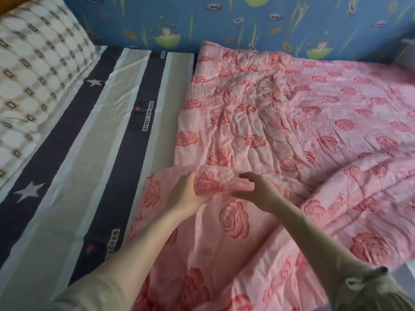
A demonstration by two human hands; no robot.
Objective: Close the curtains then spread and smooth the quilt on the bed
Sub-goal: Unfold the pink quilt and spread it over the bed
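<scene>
Pink rose quilt [280,122] spread over the right part of the bed, crumpled, with a folded-back flap near the middle and a rumpled ridge at the near right. Soft, thin, limp by the look of the creases (probably light enough to lift by an edge). Likely to drape and bunch, not slide as one piece. Best taken at the hem or a corner, then drawn left toward the pillow.

Left hand [187,194] closed on the turned-over edge, fingers pinching the fold. Right hand [253,191] just beside it, fingers curled and partly open at the same fold; whether it actually grips cloth cannot be told.

Striped sheet [94,153] bare on the left. Pillow [38,70] at the far left. Blue patterned wall [224,21] behind.

Count: one quilt, one pillow, one sheet, two hands. No curtains in view.
</scene>
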